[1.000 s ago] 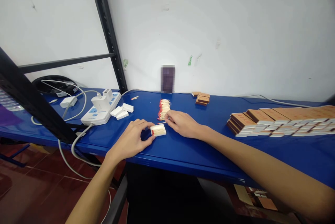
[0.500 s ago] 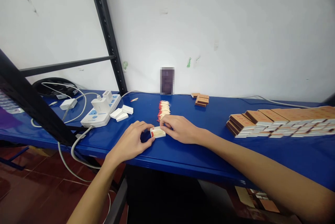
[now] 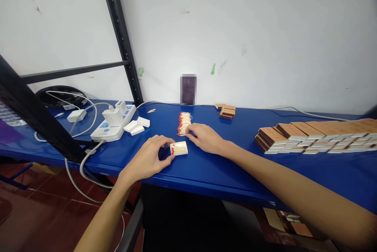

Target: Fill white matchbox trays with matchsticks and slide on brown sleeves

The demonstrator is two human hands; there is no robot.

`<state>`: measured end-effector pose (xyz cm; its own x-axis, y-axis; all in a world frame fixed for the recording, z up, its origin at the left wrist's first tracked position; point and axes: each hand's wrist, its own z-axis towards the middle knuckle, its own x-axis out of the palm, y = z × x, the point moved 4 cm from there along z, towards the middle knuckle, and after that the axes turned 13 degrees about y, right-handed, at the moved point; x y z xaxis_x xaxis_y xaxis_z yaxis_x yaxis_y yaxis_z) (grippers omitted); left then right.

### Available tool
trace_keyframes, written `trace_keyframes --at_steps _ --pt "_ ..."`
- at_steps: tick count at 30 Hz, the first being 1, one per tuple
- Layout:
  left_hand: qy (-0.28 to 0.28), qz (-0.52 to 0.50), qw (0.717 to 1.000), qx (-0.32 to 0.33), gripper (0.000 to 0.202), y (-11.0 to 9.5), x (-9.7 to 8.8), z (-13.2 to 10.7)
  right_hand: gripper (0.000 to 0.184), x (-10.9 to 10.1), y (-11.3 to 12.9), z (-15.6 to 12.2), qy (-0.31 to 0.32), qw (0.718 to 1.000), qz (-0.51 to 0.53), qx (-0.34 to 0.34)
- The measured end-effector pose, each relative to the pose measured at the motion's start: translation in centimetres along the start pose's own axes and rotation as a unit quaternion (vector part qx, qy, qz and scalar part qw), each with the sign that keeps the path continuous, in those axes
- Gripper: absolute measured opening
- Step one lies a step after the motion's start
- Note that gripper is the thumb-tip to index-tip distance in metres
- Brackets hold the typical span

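A small open white matchbox tray (image 3: 179, 148) filled with red-tipped matches lies on the blue table (image 3: 224, 165). My left hand (image 3: 150, 157) curls round its left end, fingers and thumb pinching it. My right hand (image 3: 206, 138) rests just behind and to the right of the tray, its fingertips pinched together at the near end of a loose pile of matches (image 3: 184, 122). What the fingertips hold is too small to make out.
Rows of brown closed matchboxes (image 3: 318, 136) cover the table's right side, and a small stack (image 3: 226, 111) sits near the wall. Empty white trays (image 3: 137, 125), a power strip (image 3: 113, 124) with cables and a black shelf post (image 3: 120, 35) stand at the left.
My right hand came down to the tray's right end, then drew back to the near end of the loose match pile. My left hand stayed on the tray.
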<state>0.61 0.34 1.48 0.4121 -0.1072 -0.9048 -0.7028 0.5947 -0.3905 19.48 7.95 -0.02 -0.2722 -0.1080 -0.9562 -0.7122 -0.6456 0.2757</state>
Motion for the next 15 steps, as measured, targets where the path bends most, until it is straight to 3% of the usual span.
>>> trace_keyframes --at_steps 8,15 --pt "0.0 -0.006 1.0 0.003 0.029 0.1 0.0 -0.1 0.018 0.1 0.2 0.0 0.024 1.0 -0.01 0.006" --pt "0.026 0.014 0.999 0.02 0.026 0.1 0.3 0.1 0.017 -0.7 1.1 -0.6 -0.026 0.999 0.016 -0.041"
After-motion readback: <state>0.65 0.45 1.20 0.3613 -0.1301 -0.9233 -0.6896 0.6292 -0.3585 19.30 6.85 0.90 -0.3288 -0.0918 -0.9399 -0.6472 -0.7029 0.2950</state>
